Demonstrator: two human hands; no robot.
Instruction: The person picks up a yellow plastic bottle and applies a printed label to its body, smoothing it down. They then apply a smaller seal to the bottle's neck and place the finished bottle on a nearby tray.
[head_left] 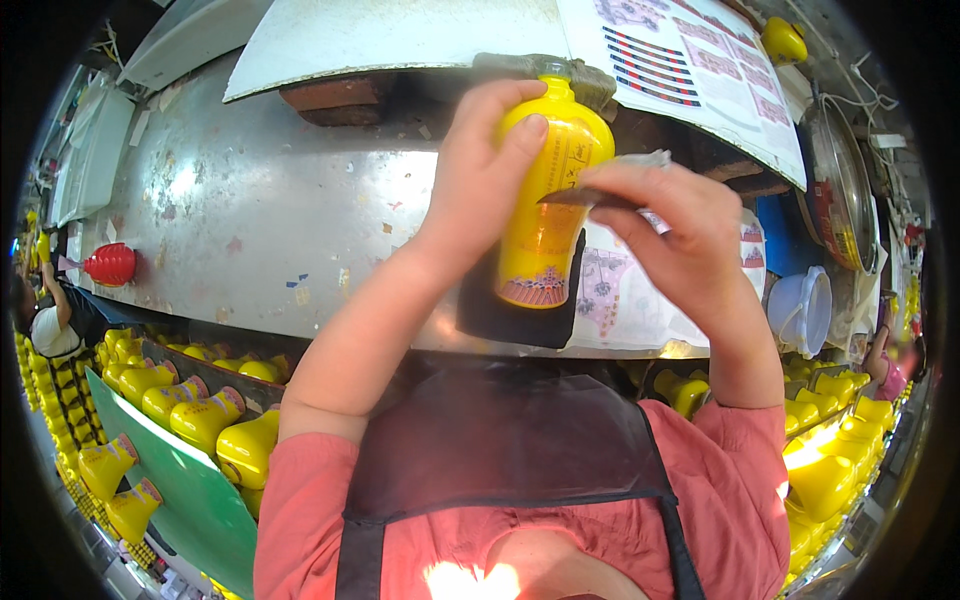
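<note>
Metal worktop (300, 220) fills the upper left; at upper centre my left hand (485, 165) clasps the yellow bottle (522, 235) around its shoulder. My right hand (680, 210) pinches a dark scraper (568, 197) at its face; decals (535, 286) are on, smoothing seems unfinished.

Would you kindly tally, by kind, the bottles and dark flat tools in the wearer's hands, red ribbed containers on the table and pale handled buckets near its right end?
Yellow bottle: 1
Dark flat tool: 1
Red ribbed container: 1
Pale handled bucket: 1
Total: 4
</note>
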